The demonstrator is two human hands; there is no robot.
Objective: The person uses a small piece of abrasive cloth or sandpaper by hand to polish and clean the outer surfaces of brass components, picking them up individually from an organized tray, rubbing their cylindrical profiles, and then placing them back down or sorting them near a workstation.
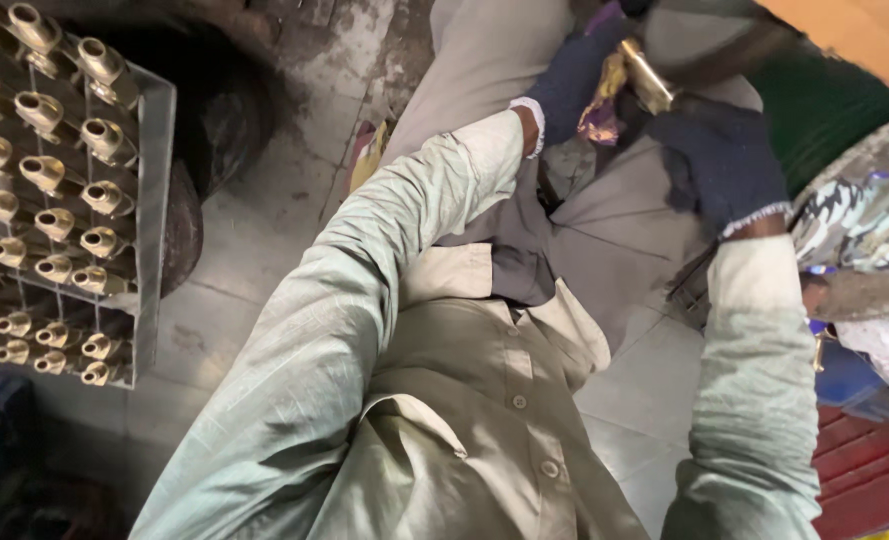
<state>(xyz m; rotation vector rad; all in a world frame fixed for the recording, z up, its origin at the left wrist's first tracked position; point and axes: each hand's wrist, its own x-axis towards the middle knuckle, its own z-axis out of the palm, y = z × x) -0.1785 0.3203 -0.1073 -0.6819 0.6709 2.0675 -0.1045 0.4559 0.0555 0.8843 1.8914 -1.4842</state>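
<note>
Head view, looking down over a pale green shirt and grey trousers to a stained concrete floor. Far left: a wire rack (149, 200) packed with rows of brass fittings (59, 170), mouths up, well apart from the hands. Centre top: left hand (572, 85) in a dark knitted glove, closed around a purple and gold rag (604, 105), pressing it to the near end of a brass piece (649, 78). Just right: right hand (719, 160), also gloved, curled shut below that piece, seemingly gripping its lower end, though hard to tell with the glove covering it. Brass piece itself up at the top of frame, between both gloves, over the lap. Likely step in hand: wiping or polishing the piece with the rag. Next move would call for a firm right-hand grip while turning the piece to a fresh face. Far right: patterned cloth (864, 225) and a red mat (864, 470).
</note>
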